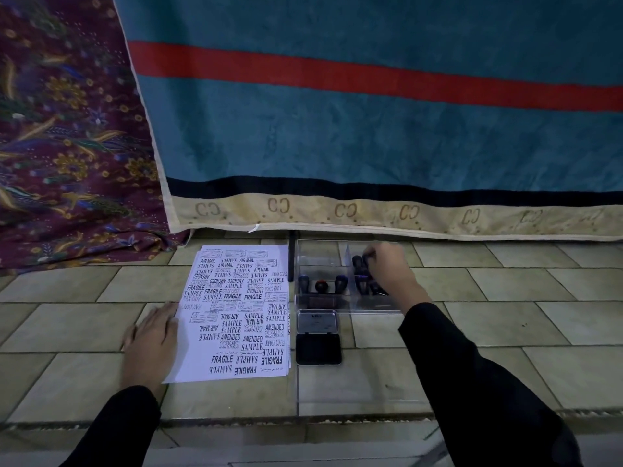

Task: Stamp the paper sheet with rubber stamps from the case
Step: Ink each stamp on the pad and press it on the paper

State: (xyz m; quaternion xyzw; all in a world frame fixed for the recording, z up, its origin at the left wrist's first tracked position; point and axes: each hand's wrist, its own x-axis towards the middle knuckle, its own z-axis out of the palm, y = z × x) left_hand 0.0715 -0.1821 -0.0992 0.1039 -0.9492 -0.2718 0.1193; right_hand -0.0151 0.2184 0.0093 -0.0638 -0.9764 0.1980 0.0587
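A white paper sheet (236,315) covered with black stamped words lies on the tiled floor. My left hand (151,335) rests flat on its left edge. To the right stands a clear plastic case (317,257) holding several dark-handled rubber stamps (341,283). My right hand (391,267) reaches into the case's right compartment, fingers curled around a stamp handle (358,262) there. An open black ink pad (318,337) lies in front of the case, lid up.
A teal blanket with a red stripe (371,129) hangs behind, a patterned maroon cloth (67,146) at left. The case's clear lid (354,392) lies flat on the tiles near me. A dark pen-like stick (292,257) lies between paper and case.
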